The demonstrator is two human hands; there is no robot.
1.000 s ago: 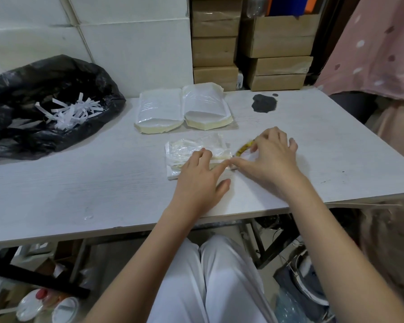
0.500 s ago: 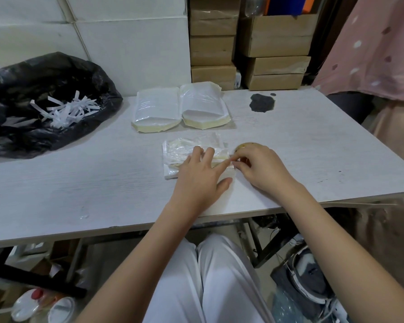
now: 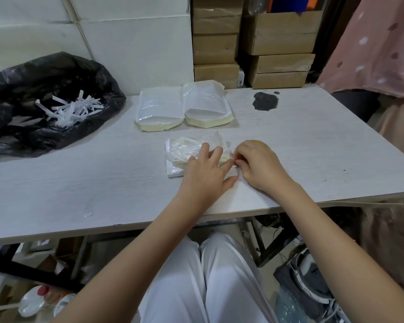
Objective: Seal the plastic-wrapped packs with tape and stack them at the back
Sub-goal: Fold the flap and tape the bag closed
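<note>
White table, cartons behind. Left hand flat, pressing pack at table centre. Right hand, open a second ago, now curled, pinching tape at pack's right edge: sealing underway. Two packs wait at back.

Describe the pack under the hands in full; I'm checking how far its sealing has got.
The pack is a flat, roughly rectangular bundle in crinkled clear plastic wrap, with pale cream contents showing through. It lies flat on the white table, in front of two similar packs at the back and apart from them. The left hand presses on its right half with straight fingers. The right hand pinches at its right edge with curled fingers; what it pinches is too small to tell.
</note>
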